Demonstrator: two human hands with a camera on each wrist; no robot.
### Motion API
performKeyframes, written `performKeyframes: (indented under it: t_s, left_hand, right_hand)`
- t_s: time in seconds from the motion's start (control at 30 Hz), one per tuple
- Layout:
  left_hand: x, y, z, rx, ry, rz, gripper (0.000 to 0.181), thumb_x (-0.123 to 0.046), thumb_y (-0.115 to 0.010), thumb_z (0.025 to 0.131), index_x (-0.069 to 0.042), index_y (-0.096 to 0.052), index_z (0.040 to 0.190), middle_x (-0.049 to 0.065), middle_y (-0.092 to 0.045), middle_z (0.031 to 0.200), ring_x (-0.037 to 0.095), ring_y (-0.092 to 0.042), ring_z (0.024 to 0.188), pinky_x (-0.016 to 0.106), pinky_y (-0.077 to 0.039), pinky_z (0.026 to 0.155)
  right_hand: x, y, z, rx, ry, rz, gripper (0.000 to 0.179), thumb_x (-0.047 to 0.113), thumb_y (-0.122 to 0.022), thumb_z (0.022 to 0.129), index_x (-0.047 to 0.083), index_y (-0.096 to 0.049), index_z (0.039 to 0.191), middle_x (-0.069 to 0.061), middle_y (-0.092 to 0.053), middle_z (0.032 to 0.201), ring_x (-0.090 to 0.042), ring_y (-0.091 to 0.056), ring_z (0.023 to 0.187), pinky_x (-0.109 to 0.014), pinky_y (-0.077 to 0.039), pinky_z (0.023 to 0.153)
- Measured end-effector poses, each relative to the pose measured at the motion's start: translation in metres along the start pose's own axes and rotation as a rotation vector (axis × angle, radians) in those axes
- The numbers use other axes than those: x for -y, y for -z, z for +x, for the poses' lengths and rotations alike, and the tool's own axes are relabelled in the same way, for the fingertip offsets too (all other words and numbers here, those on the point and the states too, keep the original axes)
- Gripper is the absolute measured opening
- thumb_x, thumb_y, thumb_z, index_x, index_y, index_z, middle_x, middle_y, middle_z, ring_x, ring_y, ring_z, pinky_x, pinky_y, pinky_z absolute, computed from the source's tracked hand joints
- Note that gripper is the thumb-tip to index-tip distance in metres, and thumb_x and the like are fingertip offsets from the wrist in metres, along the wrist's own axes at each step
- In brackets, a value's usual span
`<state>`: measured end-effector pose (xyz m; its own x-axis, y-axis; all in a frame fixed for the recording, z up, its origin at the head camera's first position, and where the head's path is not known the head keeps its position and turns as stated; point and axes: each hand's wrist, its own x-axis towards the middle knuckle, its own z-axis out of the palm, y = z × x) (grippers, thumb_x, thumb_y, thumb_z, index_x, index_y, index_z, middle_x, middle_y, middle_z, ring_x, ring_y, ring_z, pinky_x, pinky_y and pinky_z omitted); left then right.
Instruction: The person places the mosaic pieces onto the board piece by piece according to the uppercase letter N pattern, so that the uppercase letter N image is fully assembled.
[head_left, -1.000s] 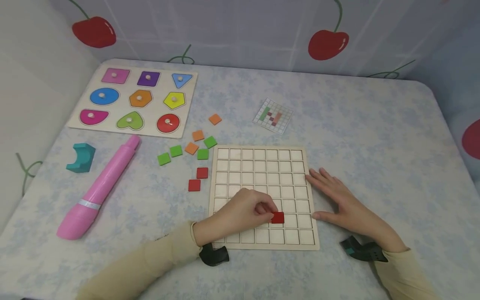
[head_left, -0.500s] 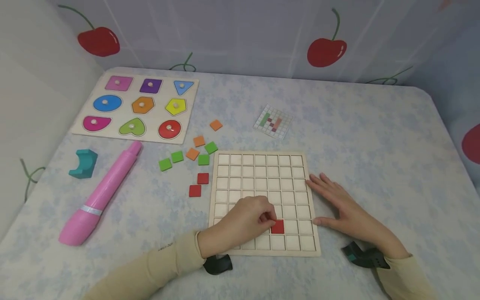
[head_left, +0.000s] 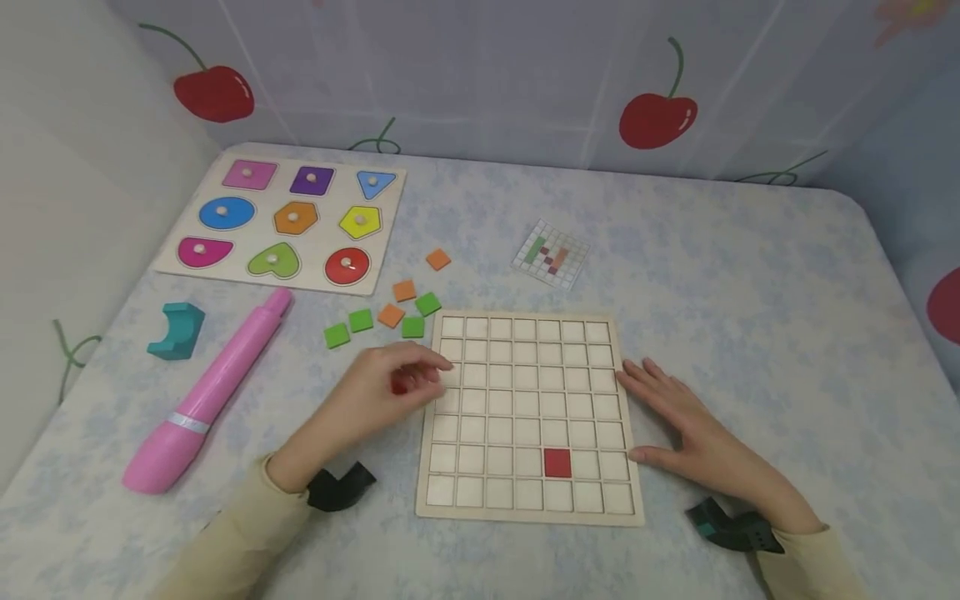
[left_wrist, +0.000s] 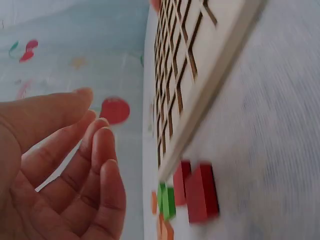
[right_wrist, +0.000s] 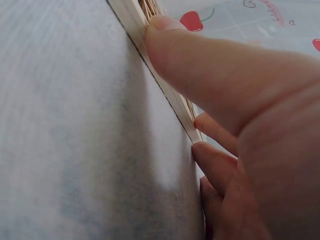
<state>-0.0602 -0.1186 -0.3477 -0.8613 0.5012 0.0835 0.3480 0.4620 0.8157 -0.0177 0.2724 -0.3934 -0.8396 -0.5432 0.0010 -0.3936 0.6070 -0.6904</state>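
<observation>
My left hand (head_left: 371, 392) hovers at the left edge of a wooden grid board (head_left: 528, 517), with thumb and fingers apart. Nothing lies between its fingertips in the left wrist view. Below it, two loose red tiles (left_wrist: 201, 194) rest on the table beside the board; in the head view this hand mostly covers them. One red square tile (head_left: 557, 462) sits flat in a cell of the second row from the board's near edge. Against the board's right edge rests my right hand (head_left: 690, 429), fingers extended, thumb and fingertips touching the rim.
Several green tiles (head_left: 361, 320) and orange tiles (head_left: 404, 290) lie left of the board. Behind it is a pattern card (head_left: 552, 254). Farther left are a knobbed shape puzzle (head_left: 281, 221), a pink microphone-shaped toy (head_left: 217, 383) and a teal curved block (head_left: 178, 332).
My left hand has let go of the red tile, leaving it in its cell, and has moved left to the loose red tiles. The right hand stays at the board's edge.
</observation>
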Motion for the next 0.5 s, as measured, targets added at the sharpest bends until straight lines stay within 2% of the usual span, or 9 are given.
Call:
performKeyframes:
  t_s: [0.1,0.23,0.37,0.5]
  left_hand:
    - [0.019,0.019,-0.009,-0.053,0.111,0.046,0.023,-0.003,-0.075,0.078,-0.007,-0.068,0.1,-0.001,-0.062,0.089,0.013,-0.055,0.076,0.032,-0.051,0.071]
    - [0.04,0.03,-0.016,-0.054,0.218,0.06,0.025,-0.009,-0.077,0.078,-0.008,-0.067,0.101,0.001,-0.061,0.095,0.016,-0.054,0.08,0.034,-0.049,0.075]
    - [0.053,0.033,-0.019,-0.015,0.236,0.046,0.028,-0.012,-0.078,0.078,-0.007,-0.066,0.102,0.002,-0.058,0.089,0.018,-0.052,0.079,0.031,-0.047,0.071]
    - [0.058,0.033,-0.021,0.022,0.211,0.065,0.029,-0.013,-0.08,0.075,-0.008,-0.067,0.101,0.0,-0.055,0.085,0.017,-0.049,0.077,0.028,-0.044,0.068]
  right_hand:
    - [-0.001,0.001,0.001,-0.001,0.005,-0.005,0.086,0.02,-0.076,0.079,0.013,-0.026,0.149,-0.011,-0.017,0.153,-0.029,-0.002,0.139,-0.052,-0.001,0.107]
    - [-0.002,0.0,0.002,-0.003,0.004,-0.009,0.086,0.021,-0.076,0.079,0.013,-0.026,0.149,-0.011,-0.017,0.153,-0.029,-0.003,0.139,-0.051,-0.001,0.108]
    - [0.0,0.0,0.001,-0.004,-0.002,-0.007,0.086,0.022,-0.076,0.079,0.014,-0.026,0.149,-0.01,-0.017,0.153,-0.029,-0.003,0.139,-0.05,-0.001,0.108]
    - [0.001,0.0,0.0,-0.008,-0.001,-0.001,0.085,0.021,-0.076,0.079,0.014,-0.027,0.148,-0.01,-0.017,0.153,-0.029,-0.003,0.139,-0.05,0.0,0.108]
